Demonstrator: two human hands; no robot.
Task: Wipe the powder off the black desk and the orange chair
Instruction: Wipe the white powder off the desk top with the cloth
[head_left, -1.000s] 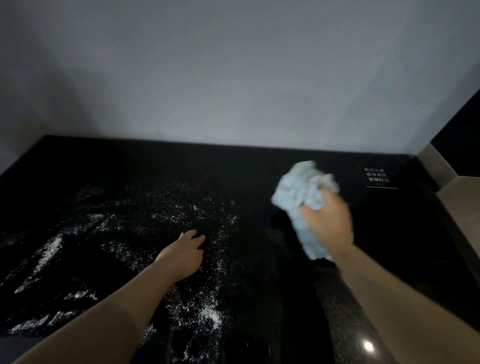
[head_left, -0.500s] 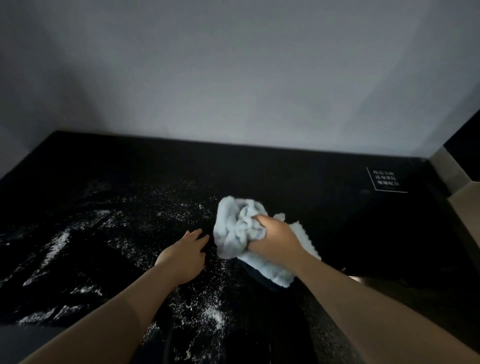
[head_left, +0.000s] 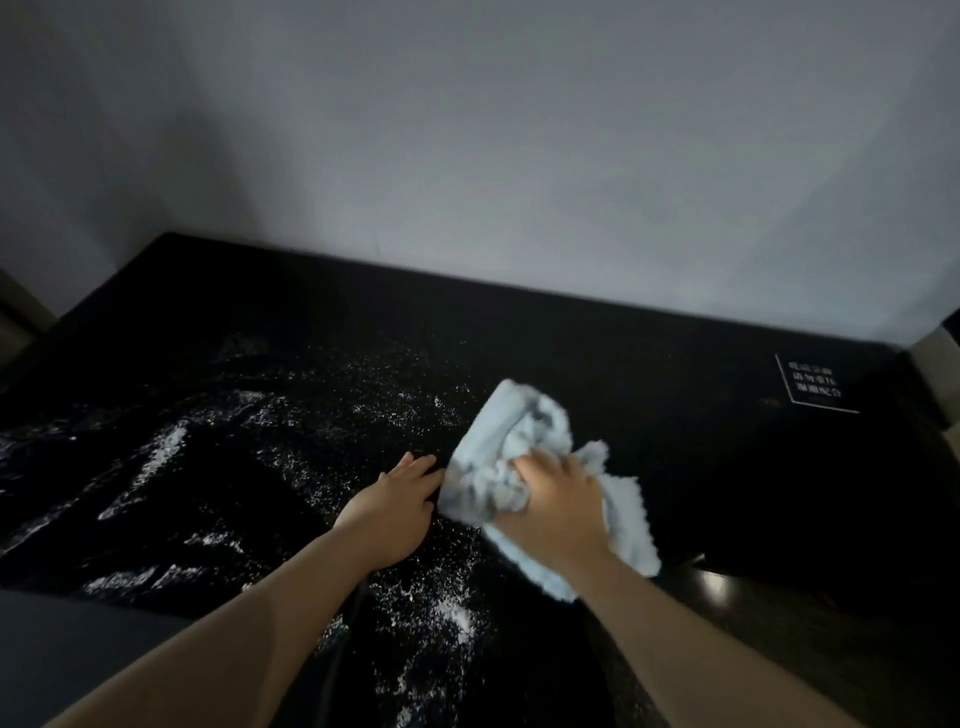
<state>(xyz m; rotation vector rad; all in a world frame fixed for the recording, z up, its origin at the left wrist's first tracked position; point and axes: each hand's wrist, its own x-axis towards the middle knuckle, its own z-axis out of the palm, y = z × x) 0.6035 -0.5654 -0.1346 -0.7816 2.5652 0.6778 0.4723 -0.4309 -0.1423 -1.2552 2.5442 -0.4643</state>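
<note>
Fingers of the right hand (head_left: 558, 506) are curled round the bunched blue cloth (head_left: 511, 457) on the black bench (head_left: 675, 364), while powder (head_left: 311, 415) at nine o'clock, beyond the flat left hand (head_left: 392, 512), risks being smeared or pushed off the near edge.

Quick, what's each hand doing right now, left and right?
Left hand: open, flat on the black desk amid powder.
Right hand: closed around the light blue cloth, holding it on the desk.
</note>
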